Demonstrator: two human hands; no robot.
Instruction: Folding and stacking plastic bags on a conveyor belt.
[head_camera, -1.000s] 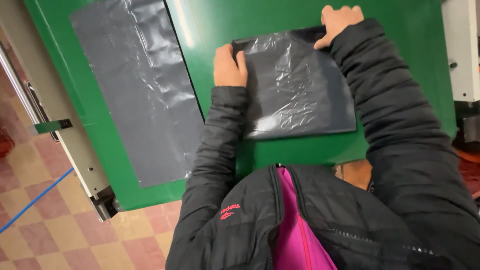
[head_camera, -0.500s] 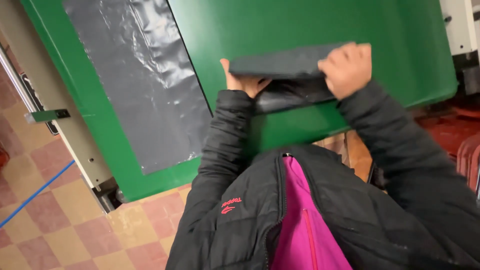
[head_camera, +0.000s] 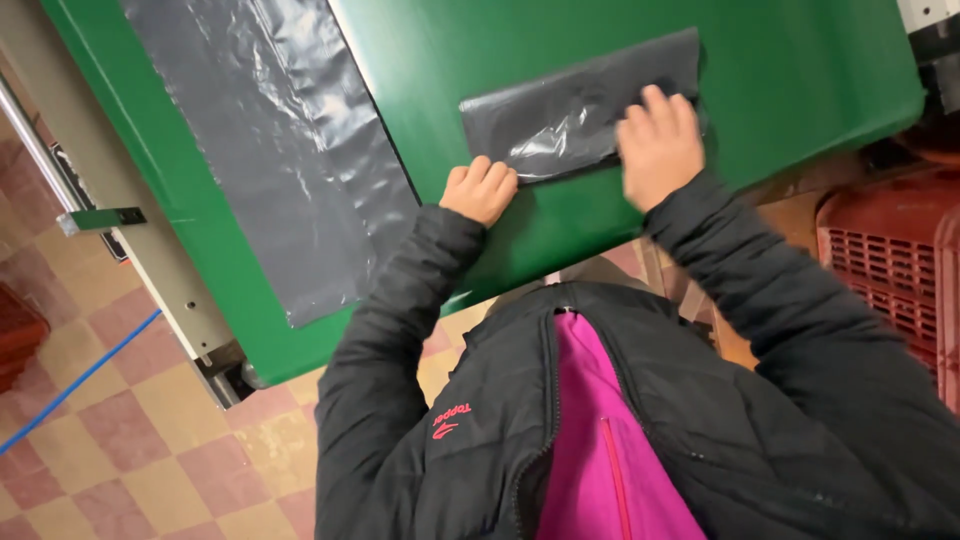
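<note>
A grey plastic bag (head_camera: 560, 115) lies folded into a narrow strip on the green table (head_camera: 800, 70). My left hand (head_camera: 482, 190) rests as a loose fist at the strip's near left corner, touching its edge. Flat on the strip's right part lies my right hand (head_camera: 658, 145), fingers spread and pressing the plastic down. Both arms wear black padded jacket sleeves, with a pink top showing at the open zip.
A long grey plastic sheet (head_camera: 270, 150) lies flat on the table's left part. A metal machine frame (head_camera: 120, 230) runs along the table's left edge. A red plastic crate (head_camera: 900, 270) stands at the right. The floor is checkered tile with a blue line (head_camera: 70, 385).
The bag lay spread wide a second ago; its far half was lifted and folded over. It now lies as a narrow strip with my right hand flat on it.
</note>
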